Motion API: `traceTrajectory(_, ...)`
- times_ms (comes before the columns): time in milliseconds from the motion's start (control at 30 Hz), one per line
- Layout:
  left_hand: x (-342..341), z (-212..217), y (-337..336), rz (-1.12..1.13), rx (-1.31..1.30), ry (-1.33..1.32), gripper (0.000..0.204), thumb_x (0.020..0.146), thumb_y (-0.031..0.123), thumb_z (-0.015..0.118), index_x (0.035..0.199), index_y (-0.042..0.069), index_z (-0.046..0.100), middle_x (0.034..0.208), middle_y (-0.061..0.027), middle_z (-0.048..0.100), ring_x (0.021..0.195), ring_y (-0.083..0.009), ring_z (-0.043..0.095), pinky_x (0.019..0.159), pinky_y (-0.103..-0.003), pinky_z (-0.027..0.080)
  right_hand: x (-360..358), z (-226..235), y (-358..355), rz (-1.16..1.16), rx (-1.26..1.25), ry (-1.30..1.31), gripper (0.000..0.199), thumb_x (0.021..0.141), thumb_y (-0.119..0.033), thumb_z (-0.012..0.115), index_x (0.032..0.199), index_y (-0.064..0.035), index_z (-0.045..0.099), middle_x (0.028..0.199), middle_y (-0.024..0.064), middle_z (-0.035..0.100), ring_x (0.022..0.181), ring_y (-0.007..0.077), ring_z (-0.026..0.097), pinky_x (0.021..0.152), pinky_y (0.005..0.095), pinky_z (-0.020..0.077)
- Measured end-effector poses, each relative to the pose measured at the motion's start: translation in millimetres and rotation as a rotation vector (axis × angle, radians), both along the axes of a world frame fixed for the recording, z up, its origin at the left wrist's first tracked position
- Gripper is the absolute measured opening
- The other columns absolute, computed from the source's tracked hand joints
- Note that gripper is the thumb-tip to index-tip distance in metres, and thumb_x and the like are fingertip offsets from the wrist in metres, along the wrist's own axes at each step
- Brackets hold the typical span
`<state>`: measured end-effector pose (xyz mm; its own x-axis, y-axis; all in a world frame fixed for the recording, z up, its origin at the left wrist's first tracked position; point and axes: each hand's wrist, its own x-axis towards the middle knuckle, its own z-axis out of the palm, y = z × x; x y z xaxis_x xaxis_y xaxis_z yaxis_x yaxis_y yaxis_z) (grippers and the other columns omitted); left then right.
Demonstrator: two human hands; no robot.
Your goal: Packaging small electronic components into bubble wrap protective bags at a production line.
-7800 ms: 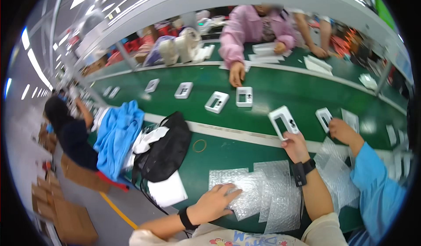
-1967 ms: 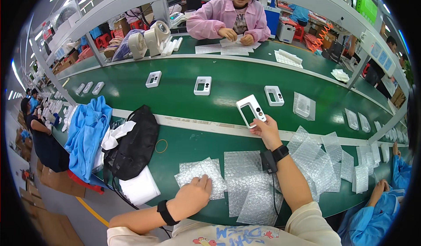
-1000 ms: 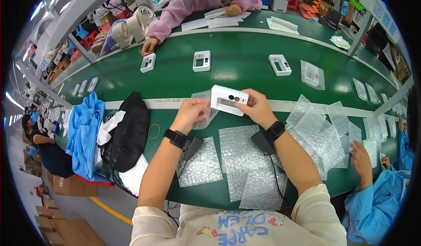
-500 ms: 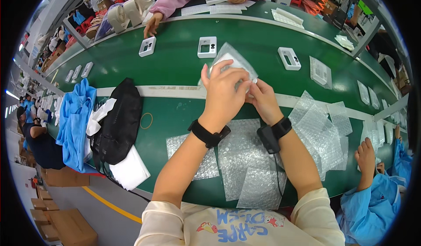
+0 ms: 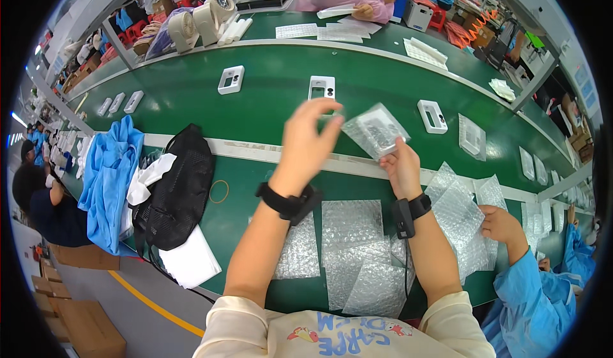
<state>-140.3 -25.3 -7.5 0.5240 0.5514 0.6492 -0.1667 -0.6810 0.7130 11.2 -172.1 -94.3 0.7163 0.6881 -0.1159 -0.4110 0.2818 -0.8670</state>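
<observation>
My right hand (image 5: 403, 168) pinches the lower corner of a clear bubble bag (image 5: 367, 142) above the near edge of the green conveyor. Inside the bag sits a white plastic housing (image 5: 382, 126). My left hand (image 5: 306, 142) is apart from the bag, thumb and fingers spread with nothing in them. Just beyond its fingertips, a bare white housing (image 5: 322, 86) with a rectangular window lies on the conveyor, partly covered by that hand. Below my wrists, several flat bubble bags (image 5: 352, 220) overlap on the green table.
More white housings (image 5: 231, 79) and a bagged one (image 5: 472, 137) lie along the conveyor (image 5: 274, 64). A black bag (image 5: 182, 185) and blue garment (image 5: 116, 179) lie at left. At right, a co-worker's hand (image 5: 501, 222) touches a pile of bubble bags (image 5: 454, 214).
My left hand has let go of the bagged housing and drawn away from it. My right hand carries the bag rightward. A co-worker's hand at right has reached the bubble bags.
</observation>
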Motion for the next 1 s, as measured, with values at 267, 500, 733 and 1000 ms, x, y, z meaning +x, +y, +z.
traceTrajectory(267,-46.3,3.1,66.8,0.102,-0.447,-0.025,0.014,0.08,0.009,0.058,0.091,0.0,0.059,0.081,-0.0039,0.06,0.08,-0.0111,0.055,0.071,-0.023,0.041,10.4,-3.4,6.0,-0.28,0.038,0.04,0.027,0.089,-0.023,0.048,0.093,0.0029,0.051,0.089,0.0113,0.057,0.083,0.0189,0.059,0.069,0.025,0.0482)
traceTrajectory(500,-79.0,11.4,84.4,0.209,-0.519,-0.163,0.014,0.08,0.01,0.058,0.092,0.003,0.06,0.086,-0.0014,0.059,0.081,-0.0073,0.052,0.071,-0.017,0.036,12.1,0.4,4.4,-0.332,0.116,0.086,0.026,0.09,-0.025,0.046,0.096,0.0002,0.051,0.098,0.0129,0.055,0.095,0.0234,0.056,0.083,0.0315,0.0434)
traceTrajectory(733,-64.6,27.6,80.3,0.103,-0.486,-0.006,0.015,0.079,0.009,0.059,0.089,-0.001,0.059,0.083,-0.0031,0.06,0.079,-0.01,0.055,0.073,-0.021,0.041,1.1,1.0,8.1,-0.161,0.025,-0.12,0.026,0.091,-0.027,0.043,0.079,-0.0046,0.048,0.086,0.0112,0.056,0.081,0.0203,0.057,0.074,0.03,0.0435)
traceTrajectory(1000,-51.4,-43.8,191.2,0.371,0.238,0.802,0.037,0.07,0.011,0.061,0.106,0.005,0.054,0.103,-0.0157,0.056,0.095,-0.028,0.055,0.08,-0.037,0.045,-16.1,11.4,7.5,-0.016,-0.237,-0.372,0.036,0.09,-0.026,0.044,0.06,-0.0065,0.043,0.05,0.0001,0.044,0.039,0.0081,0.04,0.04,0.0211,0.031)
